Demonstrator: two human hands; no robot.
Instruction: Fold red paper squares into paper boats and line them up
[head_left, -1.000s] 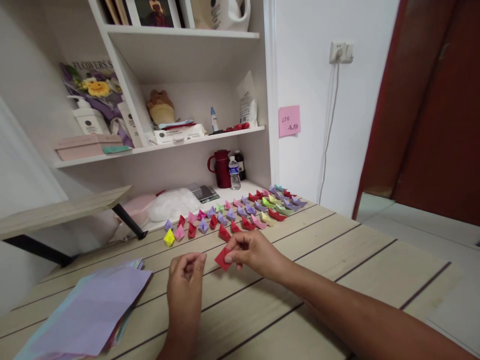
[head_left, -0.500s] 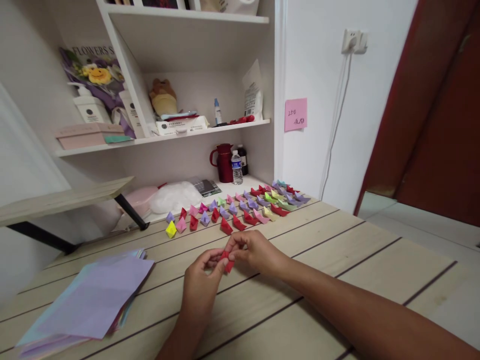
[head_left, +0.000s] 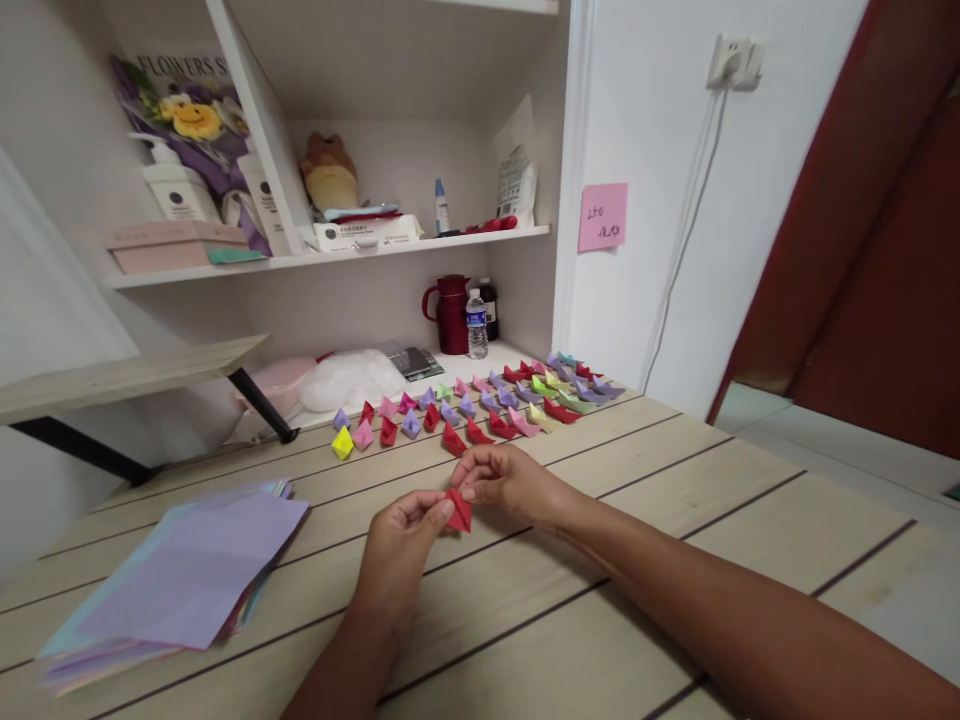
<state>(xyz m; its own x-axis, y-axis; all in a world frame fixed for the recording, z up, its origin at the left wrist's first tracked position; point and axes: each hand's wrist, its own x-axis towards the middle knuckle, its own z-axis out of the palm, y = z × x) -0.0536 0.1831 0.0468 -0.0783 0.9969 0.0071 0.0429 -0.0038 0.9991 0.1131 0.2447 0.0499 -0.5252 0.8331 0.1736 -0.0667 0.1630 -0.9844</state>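
Observation:
A small folded piece of red paper (head_left: 460, 512) is pinched between the thumb and fingers of my left hand (head_left: 409, 522). My right hand (head_left: 504, 480) is closed at the paper's upper right edge, thumb and fingertips pressed together on it. Both hands are just above the slatted wooden table (head_left: 570, 620). Beyond them stand rows of small folded paper boats (head_left: 501, 425) in red, pink, purple, yellow and green. A bright yellow one (head_left: 342, 443) is at the left end of the front row.
A stack of coloured paper sheets (head_left: 187, 570), purple on top, lies at the left. Behind it is a small raised wooden shelf (head_left: 135, 375) on black legs. A dark red jug (head_left: 451, 315) and a water bottle (head_left: 476, 325) stand at the back, under white shelving (head_left: 330, 262).
The red paper has turned in my fingers and more of its flat face shows. My right fingers have shifted slightly to the right. The camera view has tilted a little.

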